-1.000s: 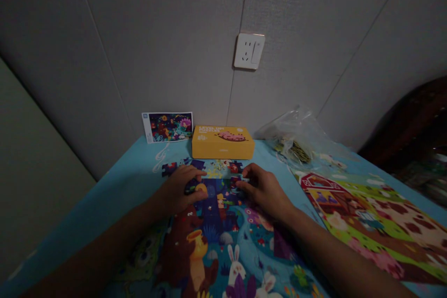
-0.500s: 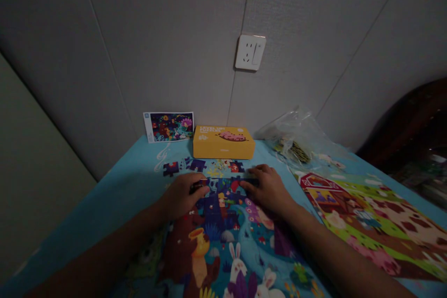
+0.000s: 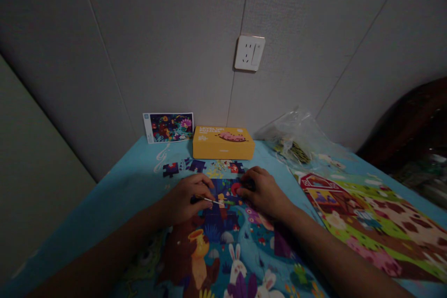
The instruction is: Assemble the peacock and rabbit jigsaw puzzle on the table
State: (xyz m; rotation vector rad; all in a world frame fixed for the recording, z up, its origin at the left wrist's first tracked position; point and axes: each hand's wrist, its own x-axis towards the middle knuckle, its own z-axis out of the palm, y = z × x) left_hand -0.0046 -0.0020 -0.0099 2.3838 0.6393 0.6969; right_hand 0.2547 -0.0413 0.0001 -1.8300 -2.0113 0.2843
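A partly assembled jigsaw puzzle [image 3: 251, 242] with a bear, rabbits and a stream lies in front of me. At its upper left, my left hand [image 3: 190, 198] is closed, thumb and fingers pinching a puzzle piece [image 3: 218, 203] whose pale edge shows, slightly tilted. My right hand [image 3: 265, 192] is closed at the upper right, thumb and index finger gripping a dark puzzle piece with a red shape [image 3: 235, 189]. Whether these two pieces are joined I cannot tell. Just beyond my fingers lie several loose pieces, among them a dark blue one [image 3: 171, 169] and a red-patterned one [image 3: 236, 167].
Against the wall stand a yellow puzzle box [image 3: 223, 146] and a picture card [image 3: 171, 127]. A clear plastic bag [image 3: 296, 137] with pieces inside lies right of the box. Below it is a farm-scene puzzle [image 3: 377, 223]. Blue cloth [image 3: 118, 195] covers the table.
Both hands have shifted slightly; my left hand has moved a little right, and a pale puzzle edge now shows at its thumb. The right fingers have curled closer together.
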